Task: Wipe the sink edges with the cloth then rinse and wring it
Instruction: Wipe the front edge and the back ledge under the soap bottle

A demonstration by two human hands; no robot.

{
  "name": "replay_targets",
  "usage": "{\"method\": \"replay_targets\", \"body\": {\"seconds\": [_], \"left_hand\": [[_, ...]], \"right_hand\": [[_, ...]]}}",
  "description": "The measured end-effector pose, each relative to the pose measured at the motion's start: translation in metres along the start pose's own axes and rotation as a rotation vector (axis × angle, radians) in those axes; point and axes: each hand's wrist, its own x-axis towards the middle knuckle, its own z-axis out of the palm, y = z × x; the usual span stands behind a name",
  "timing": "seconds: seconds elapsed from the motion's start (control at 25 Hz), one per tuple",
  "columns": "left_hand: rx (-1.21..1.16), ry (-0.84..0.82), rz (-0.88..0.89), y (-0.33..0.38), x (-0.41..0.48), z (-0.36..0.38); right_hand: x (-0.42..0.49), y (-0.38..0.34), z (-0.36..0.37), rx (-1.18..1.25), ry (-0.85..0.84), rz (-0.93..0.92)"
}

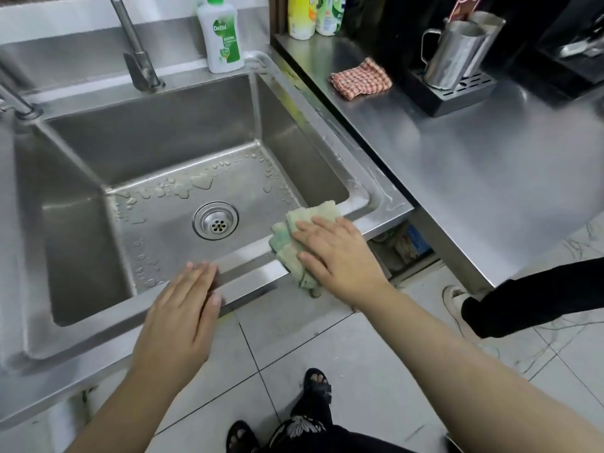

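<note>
- Sink basin (157, 148) ahead of my hands holds only water droplets around its drain (215, 220).
- Right hand (336, 256), fingers flat, presses the green cloth (304, 217) on the front rim.
- Left hand (183, 308) rests flat beside it.

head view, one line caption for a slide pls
Right hand presses a green cloth on the sink's front rim; left hand rests flat on that rim.

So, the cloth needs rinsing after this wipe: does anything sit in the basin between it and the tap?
Nothing visible does. The cloth lies under the right hand on the sink's front rim; the basin toward the tap holds only water drops.
</note>
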Motion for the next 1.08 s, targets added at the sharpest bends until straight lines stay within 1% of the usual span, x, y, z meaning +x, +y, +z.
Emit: {"method": "replay_targets", "body": {"seconds": [0.12,0.16,0.2,0.24,0.28,0.36,0.4,0.48,0.6,0.68,0.72,0.8,0.88,0.96,1.0,1.04,1.08], "left_hand": [[-0.047,-0.001,0.086,0.039,0.024,0.017],[-0.058,-0.004,0.117,0.051,0.035,0.023],[-0.061,0.0,0.14,0.062,0.047,0.028],[-0.059,0.007,0.156,0.071,0.057,0.033],[-0.054,0.01,0.16,0.077,0.065,0.037],[-0.047,-0.006,0.153,0.087,0.077,0.045],[-0.05,-0.015,0.147,0.092,0.082,0.049],[-0.069,-0.022,0.162,0.102,0.094,0.054],[-0.085,-0.062,0.211,0.117,0.111,0.062],[-0.082,-0.095,0.217,0.121,0.12,0.067],[-0.073,-0.107,0.211,0.12,0.123,0.07],[-0.038,-0.119,0.209,0.118,0.123,0.076],[-0.014,-0.128,0.22,0.117,0.122,0.079],[-0.005,-0.126,0.223,0.118,0.121,0.078],[-0.002,-0.127,0.222,0.118,0.121,0.077],[0.001,-0.128,0.221,0.118,0.121,0.077],[0.007,-0.125,0.223,0.118,0.122,0.076]], "right_hand": [[0.008,0.087,-0.029,0.0,-0.099,0.201],[0.012,0.098,-0.031,-0.037,-0.11,0.257],[0.015,0.094,-0.028,-0.087,-0.109,0.29],[0.016,0.083,-0.023,-0.131,-0.104,0.284],[0.013,0.07,-0.017,-0.128,-0.079,0.24],[0.0,0.057,-0.013,-0.05,-0.013,0.124],[-0.006,0.063,-0.017,0.001,-0.03,0.101],[-0.004,0.087,-0.033,0.069,-0.089,0.126],[0.027,0.121,-0.041,-0.013,-0.177,0.132],[0.067,0.132,-0.037,-0.099,-0.238,0.094],[0.085,0.134,-0.033,-0.138,-0.253,0.077],[0.107,0.134,-0.03,-0.125,-0.25,0.07],[0.099,0.135,-0.031,-0.104,-0.264,0.036],[0.068,0.133,-0.035,-0.111,-0.138,-0.02],[0.052,0.134,-0.035,-0.079,-0.116,-0.026],[0.04,0.136,-0.036,-0.042,-0.146,-0.019],[0.034,0.137,-0.037,-0.024,-0.221,0.002]]}}
